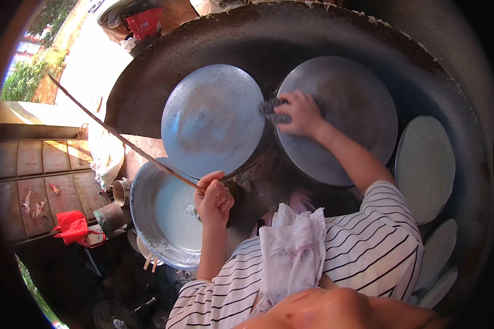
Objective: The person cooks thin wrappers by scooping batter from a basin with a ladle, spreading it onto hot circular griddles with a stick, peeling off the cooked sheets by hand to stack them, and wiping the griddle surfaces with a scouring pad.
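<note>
A long thin wooden stick [119,137] is gripped near its lower end by my left hand [215,197], and it slants up to the left. This hand is over the right side of a wide metal basin [138,222] holding white batter-like liquid [177,214]. My right hand [300,113] clasps a dark, crumpled scrubbing pad or cloth [273,110] at the left edge of the right round griddle [350,123]. Both are blurred, so the pad's material is unclear. Beside it lies the left round griddle [214,119], its metal surface bare with a brownish middle.
A large dark curved surround [238,24] encloses the griddles at the back and right. Several pale round sheets [426,170] rest along its right side. At the left are tiled flooring [57,164], metal cans [110,216] and a red bag [72,226]. A fan [117,314] stands lower left.
</note>
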Demonstrator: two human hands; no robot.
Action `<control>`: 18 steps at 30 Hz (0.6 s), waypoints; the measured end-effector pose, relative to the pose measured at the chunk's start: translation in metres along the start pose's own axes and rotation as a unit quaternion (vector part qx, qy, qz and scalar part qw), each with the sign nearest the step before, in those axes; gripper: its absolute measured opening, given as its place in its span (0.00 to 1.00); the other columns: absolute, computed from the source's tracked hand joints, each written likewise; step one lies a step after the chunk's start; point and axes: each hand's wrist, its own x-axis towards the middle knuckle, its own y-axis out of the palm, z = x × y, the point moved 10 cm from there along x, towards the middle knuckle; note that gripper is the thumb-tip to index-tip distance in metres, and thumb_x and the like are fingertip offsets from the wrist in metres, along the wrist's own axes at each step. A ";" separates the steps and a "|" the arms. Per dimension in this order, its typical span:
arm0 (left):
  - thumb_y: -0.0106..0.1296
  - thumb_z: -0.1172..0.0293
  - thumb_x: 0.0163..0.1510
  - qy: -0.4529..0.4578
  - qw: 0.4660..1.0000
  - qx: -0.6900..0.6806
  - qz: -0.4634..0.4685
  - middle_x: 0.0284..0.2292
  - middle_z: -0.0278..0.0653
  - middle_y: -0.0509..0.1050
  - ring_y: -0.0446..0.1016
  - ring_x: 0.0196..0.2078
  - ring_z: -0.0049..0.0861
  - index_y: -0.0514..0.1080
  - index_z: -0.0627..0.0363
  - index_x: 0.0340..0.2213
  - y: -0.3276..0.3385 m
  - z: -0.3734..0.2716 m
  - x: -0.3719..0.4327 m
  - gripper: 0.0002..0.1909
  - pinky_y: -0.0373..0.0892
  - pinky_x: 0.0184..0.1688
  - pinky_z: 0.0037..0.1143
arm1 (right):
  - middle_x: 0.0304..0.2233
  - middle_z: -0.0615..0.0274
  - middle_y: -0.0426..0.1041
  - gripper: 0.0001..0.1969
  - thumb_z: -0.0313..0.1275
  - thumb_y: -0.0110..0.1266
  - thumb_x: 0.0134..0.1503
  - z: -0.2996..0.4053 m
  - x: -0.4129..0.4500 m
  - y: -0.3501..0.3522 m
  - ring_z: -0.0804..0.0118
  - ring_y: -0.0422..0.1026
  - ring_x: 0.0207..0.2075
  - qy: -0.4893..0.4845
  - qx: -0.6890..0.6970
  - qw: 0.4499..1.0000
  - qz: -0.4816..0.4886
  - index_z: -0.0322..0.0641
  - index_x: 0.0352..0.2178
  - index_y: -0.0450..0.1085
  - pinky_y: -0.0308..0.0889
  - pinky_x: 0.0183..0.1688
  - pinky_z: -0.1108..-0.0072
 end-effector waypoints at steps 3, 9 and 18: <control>0.38 0.74 0.58 0.011 0.999 0.024 -0.021 0.10 0.25 0.50 0.45 0.09 0.09 0.67 0.69 0.41 -0.010 -0.016 0.001 0.13 0.42 0.10 0.15 | 0.40 0.64 0.67 0.17 0.36 0.62 0.28 0.071 -0.082 -0.023 0.58 0.64 0.39 -0.026 0.055 0.997 0.036 0.51 0.27 0.74 0.62 0.42 0.68; 0.38 0.75 0.58 0.041 0.998 0.011 -0.055 0.10 0.24 0.49 0.44 0.09 0.09 0.67 0.68 0.40 -0.049 -0.040 -0.023 0.12 0.43 0.10 0.15 | 0.37 0.61 0.67 0.15 0.33 0.59 0.40 0.066 -0.001 -0.003 0.56 0.65 0.37 0.065 0.060 0.991 -0.101 0.44 0.32 0.73 0.64 0.39 0.70; 0.38 0.76 0.56 0.106 0.958 0.047 -0.263 0.09 0.25 0.51 0.48 0.08 0.11 0.69 0.65 0.37 -0.155 -0.093 -0.091 0.11 0.45 0.10 0.16 | 0.45 0.62 0.65 0.20 0.46 0.53 0.44 0.010 0.211 0.118 0.56 0.63 0.47 0.155 -0.078 0.985 -0.011 0.57 0.40 0.73 0.63 0.46 0.67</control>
